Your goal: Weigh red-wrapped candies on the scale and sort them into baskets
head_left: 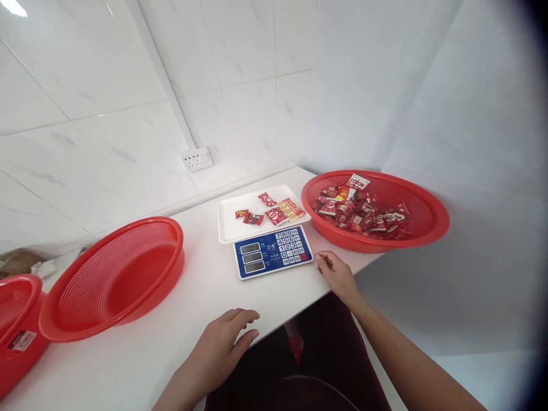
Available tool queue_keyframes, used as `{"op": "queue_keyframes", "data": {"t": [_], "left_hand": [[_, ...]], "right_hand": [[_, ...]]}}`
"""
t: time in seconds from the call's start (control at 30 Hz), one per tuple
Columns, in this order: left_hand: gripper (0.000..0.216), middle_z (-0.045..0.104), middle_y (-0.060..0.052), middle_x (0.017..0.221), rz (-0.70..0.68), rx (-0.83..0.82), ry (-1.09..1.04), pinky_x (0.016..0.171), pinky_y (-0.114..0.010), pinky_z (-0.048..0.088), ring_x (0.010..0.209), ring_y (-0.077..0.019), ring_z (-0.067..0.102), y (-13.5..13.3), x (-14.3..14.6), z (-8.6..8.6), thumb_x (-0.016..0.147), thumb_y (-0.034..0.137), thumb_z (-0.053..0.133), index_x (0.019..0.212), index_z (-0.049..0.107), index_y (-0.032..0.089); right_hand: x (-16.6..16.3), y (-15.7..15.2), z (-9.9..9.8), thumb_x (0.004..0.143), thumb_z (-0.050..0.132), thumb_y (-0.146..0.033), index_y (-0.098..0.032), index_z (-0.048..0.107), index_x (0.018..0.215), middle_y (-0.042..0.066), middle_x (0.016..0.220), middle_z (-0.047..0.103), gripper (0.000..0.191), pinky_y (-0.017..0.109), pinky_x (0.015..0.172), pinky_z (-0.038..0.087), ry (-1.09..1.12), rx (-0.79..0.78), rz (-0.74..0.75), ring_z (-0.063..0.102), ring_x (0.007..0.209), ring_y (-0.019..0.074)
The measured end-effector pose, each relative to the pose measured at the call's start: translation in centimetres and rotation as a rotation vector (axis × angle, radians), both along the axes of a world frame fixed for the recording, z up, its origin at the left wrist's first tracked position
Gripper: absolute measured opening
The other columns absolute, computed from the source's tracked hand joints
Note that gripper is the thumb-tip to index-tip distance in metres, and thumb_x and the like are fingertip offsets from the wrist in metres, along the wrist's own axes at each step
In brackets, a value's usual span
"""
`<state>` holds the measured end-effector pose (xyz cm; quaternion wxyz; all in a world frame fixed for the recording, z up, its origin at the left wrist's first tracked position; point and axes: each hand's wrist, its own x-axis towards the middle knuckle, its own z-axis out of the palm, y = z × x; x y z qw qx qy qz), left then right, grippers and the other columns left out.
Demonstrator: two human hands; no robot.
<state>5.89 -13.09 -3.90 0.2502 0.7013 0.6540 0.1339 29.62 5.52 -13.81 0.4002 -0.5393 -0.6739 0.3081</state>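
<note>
My left hand (222,345) hovers at the front edge of the white table, its fingers stretched out and thumb apart, holding nothing. Close by the lower right corner of a blue digital scale (274,251), my right hand (336,275) has its fingers curled closed; whatever may be inside them is hidden. Behind the scale's keypad lies its white tray (231,228), with several wrapped snacks on it: a small red packet (266,199), a dark red wrapper (253,218) and a larger red-and-yellow packet (291,209) among them. At the right, a red plastic basket (422,220) holds a heap of red snack packets (363,214).
A second red basket (115,302) stands on the left of the table (205,279), and part of another red basket (21,354) shows at the left edge. A tiled wall with a power socket (197,158) runs behind; a pale wall rises at the right.
</note>
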Motion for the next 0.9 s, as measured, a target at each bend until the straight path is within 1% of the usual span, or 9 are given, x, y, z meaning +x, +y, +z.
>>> {"op": "queue_keyframes", "data": {"t": [0.07,0.13,0.23,0.3,0.37,0.43,0.73,0.83,0.9], "left_hand": [[0.027,0.063,0.000,0.111,0.021,0.088,0.073,0.083,-0.031,0.051,0.098,-0.0183,0.061,0.0,-0.9,0.1,0.090,0.034,0.041,0.113,0.055,0.032],[0.031,0.060,-0.005,0.118,0.094,0.270,0.211,0.092,-0.036,0.046,0.111,-0.0224,0.055,0.3,-2.6,0.5,0.089,0.037,0.040,0.116,0.054,0.028],[0.042,0.050,-0.014,0.130,0.372,0.556,0.490,0.104,-0.048,0.031,0.128,-0.0310,0.035,1.1,-6.3,1.5,0.089,0.042,0.036,0.120,0.051,0.018],[0.053,0.048,-0.020,0.131,0.572,0.497,0.617,0.101,-0.053,0.031,0.127,-0.0357,0.034,1.7,-8.7,2.3,0.089,0.045,0.032,0.128,0.043,0.011],[0.060,0.055,-0.021,0.122,0.700,0.250,0.604,0.087,-0.052,0.043,0.115,-0.0381,0.048,2.3,-10.5,2.9,0.088,0.050,0.028,0.132,0.037,0.010],[0.062,0.062,-0.018,0.112,0.748,0.044,0.552,0.072,-0.047,0.049,0.100,-0.0370,0.058,2.9,-11.4,3.1,0.087,0.055,0.023,0.132,0.037,0.013],[0.057,0.065,-0.014,0.109,0.529,0.037,0.537,0.063,-0.034,0.048,0.092,-0.0307,0.063,6.3,-12.5,3.0,0.089,0.053,0.023,0.130,0.039,0.018],[0.056,0.066,-0.012,0.106,0.419,0.009,0.455,0.061,-0.033,0.049,0.088,-0.0292,0.064,7.5,-12.9,3.5,0.088,0.054,0.026,0.130,0.041,0.019],[0.054,0.064,-0.011,0.111,0.324,0.017,0.411,0.065,-0.035,0.051,0.096,-0.0291,0.062,8.6,-13.0,4.1,0.088,0.052,0.029,0.130,0.042,0.021]], "right_hand": [[-0.1,0.3,-0.4,0.081,0.038,-0.049,-0.018,0.057,0.084,0.002,0.060,0.060,0.037,0.028,0.060,0.044,-0.010,0.010,-0.048,0.058,0.059,0.0172],[-0.2,0.2,-0.8,0.081,0.037,-0.050,-0.019,0.057,0.086,0.003,0.063,0.062,0.038,0.029,0.061,0.043,-0.050,0.025,-0.084,0.058,0.061,0.0186],[-0.4,0.0,-1.0,0.081,0.036,-0.049,-0.019,0.059,0.089,0.005,0.069,0.065,0.039,0.030,0.061,0.042,-0.107,0.043,-0.130,0.060,0.065,0.0206],[-0.5,0.0,-1.1,0.081,0.036,-0.049,-0.019,0.060,0.089,0.005,0.070,0.065,0.039,0.029,0.060,0.041,-0.130,0.044,-0.142,0.060,0.065,0.0208],[-0.5,0.0,-1.0,0.081,0.036,-0.048,-0.019,0.060,0.090,0.005,0.070,0.066,0.038,0.029,0.060,0.041,-0.143,0.042,-0.140,0.060,0.064,0.0204],[-0.5,0.0,-0.9,0.081,0.036,-0.048,-0.020,0.060,0.090,0.005,0.071,0.066,0.038,0.028,0.060,0.042,-0.144,0.046,-0.135,0.060,0.064,0.0201],[-0.5,0.1,-0.9,0.082,0.037,-0.050,-0.020,0.058,0.088,0.003,0.068,0.066,0.037,0.028,0.059,0.044,-0.183,0.003,-0.165,0.061,0.063,0.0197],[-0.7,0.2,-0.8,0.081,0.038,-0.052,-0.021,0.058,0.087,0.002,0.066,0.065,0.037,0.028,0.058,0.044,-0.194,-0.028,-0.189,0.061,0.061,0.0193],[-0.9,0.3,-0.7,0.081,0.038,-0.053,-0.022,0.058,0.086,0.002,0.065,0.065,0.037,0.028,0.056,0.045,-0.206,-0.044,-0.208,0.061,0.060,0.0193]]}}
